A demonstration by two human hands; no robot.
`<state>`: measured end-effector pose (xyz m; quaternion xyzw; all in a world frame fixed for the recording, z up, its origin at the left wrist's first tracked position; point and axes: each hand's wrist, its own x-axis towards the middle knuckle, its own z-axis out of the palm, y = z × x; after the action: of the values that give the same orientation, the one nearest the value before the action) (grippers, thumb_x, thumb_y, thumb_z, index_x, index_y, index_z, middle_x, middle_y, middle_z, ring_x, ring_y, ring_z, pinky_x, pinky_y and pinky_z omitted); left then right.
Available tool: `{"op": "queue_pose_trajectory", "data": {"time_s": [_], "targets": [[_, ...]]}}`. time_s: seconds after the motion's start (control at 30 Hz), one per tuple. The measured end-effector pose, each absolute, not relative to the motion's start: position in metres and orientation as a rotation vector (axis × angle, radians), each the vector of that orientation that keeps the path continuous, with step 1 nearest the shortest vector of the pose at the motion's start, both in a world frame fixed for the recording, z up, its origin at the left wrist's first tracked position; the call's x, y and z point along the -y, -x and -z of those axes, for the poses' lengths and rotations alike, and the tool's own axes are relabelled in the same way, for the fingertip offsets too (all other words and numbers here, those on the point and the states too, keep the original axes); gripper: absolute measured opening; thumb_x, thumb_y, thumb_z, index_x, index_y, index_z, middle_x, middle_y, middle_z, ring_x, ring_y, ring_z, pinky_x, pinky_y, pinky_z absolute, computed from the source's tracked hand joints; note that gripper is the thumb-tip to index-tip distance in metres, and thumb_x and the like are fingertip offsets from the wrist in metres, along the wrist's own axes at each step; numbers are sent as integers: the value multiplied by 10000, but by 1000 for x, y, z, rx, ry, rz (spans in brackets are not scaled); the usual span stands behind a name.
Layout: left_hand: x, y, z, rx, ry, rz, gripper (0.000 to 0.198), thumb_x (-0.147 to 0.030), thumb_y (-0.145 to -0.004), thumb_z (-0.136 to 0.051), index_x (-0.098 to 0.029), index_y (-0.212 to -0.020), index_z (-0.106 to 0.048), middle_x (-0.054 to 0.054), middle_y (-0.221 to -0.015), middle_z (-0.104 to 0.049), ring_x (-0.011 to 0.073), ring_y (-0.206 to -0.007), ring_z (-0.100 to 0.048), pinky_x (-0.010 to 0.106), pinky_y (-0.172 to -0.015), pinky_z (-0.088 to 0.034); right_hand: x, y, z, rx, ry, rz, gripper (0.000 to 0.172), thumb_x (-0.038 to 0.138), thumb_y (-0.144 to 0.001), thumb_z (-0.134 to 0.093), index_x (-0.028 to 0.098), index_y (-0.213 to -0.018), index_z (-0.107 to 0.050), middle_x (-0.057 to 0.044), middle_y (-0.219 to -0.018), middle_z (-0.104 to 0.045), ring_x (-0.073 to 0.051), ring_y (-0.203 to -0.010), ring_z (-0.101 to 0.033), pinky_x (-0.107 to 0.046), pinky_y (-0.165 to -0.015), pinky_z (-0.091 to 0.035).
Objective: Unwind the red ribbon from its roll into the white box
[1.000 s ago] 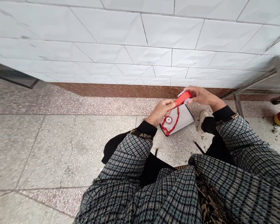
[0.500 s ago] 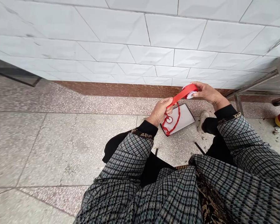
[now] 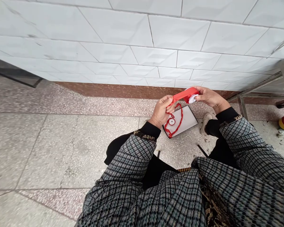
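Red ribbon [image 3: 180, 94] taut, sloping down-left from spool [image 3: 192, 96] to left hand [image 3: 161, 110].

Ribbon [image 3: 180, 95]: red, smooth, satin-like cloth with a slight sheen, on a spool [image 3: 192, 95] with a white face, looks like plastic or card. Board [image 3: 183, 121] on the floor: white, matt, paper-like. Sleeves [image 3: 132, 154]: woven check cloth, coarse weave, black cuffs. Floor [image 3: 49, 142]: speckled stone slabs, dull polish. Wall [image 3: 132, 34]: white glazed tiles, glossy. Frame [image 3: 257, 85]: bare metal, brushed.
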<state>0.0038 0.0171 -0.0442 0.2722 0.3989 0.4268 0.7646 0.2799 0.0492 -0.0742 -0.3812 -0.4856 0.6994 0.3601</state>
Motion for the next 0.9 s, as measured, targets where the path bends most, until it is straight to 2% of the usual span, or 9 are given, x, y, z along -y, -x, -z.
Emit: {"op": "queue_pose_trajectory", "data": {"time_s": [0.17, 0.27, 0.43, 0.53, 0.63, 0.77, 0.9], "targets": [[-16, -3, 42, -847, -606, -867, 466, -385, -934, -941, -199, -748, -557, -129, -494, -308, 31, -428, -260, 190, -476, -220, -48, -281, 75, 1228, 952, -1788, 749, 562, -642, -1148, 240, -1233, -821, -36, -1114, -849, -239, -1003, -757, -366, -969, -597], [-15, -4, 46, -856, -648, -841, 478, -434, -881, -988, -196, -775, -587, -133, -499, -318, 30, -432, -273, 188, -484, -212, -47, -282, 75, 1222, 935, -1795, 720, 562, -669, -1136, 252, -1234, -814, -27, -1082, -843, -242, -1016, -758, -362, -960, -595], [-10, -12, 61, -824, -771, -817, 523, -560, -792, -1023, -192, -868, -659, -131, -520, -392, 36, -456, -290, 199, -504, -232, -46, -275, 81, 1114, 858, -1808, 747, 542, -625, -1163, 265, -1218, -804, 19, -991, -820, -177, -839, -705, -293, -829, -576], [-8, -18, 69, -888, -826, -835, 486, -541, -838, -990, -210, -902, -640, -127, -544, -427, 47, -475, -318, 207, -519, -245, -44, -263, 90, 1017, 835, -1811, 758, 558, -584, -1176, 260, -1171, -802, 32, -928, -799, -161, -765, -678, -275, -758, -568], [-7, -22, 74, -970, -855, -912, 375, -458, -909, -934, -239, -1031, -656, -129, -556, -431, 67, -490, -348, 218, -537, -258, -39, -249, 100, 889, 795, -1832, 698, 556, -565, -1189, 262, -1060, -794, 37, -884, -786, -155, -745, -686, -271, -753, -590], [-7, -24, 74, -1020, -886, -994, 314, -394, -959, -891, -267, -1135, -664, -118, -576, -448, 81, -512, -372, 234, -552, -277, -31, -230, 111, 734, 754, -1846, 669, 568, -581, -1184, 270, -1027, -785, 14, -925, -809, -200, -861, -747, -321, -840, -643], [-9, -28, 68, -1018, -862, -1054, 415, -433, -956, -915, -286, -1248, -660, -126, -601, -447, 79, -520, -363, 239, -557, -297, -26, -214, 117, 624, 794, -1824, 681, 618, -601, -1159, 283, -1046, -768, -10, -997, -819, -235, -945, -742, -362, -868, -659]]}}
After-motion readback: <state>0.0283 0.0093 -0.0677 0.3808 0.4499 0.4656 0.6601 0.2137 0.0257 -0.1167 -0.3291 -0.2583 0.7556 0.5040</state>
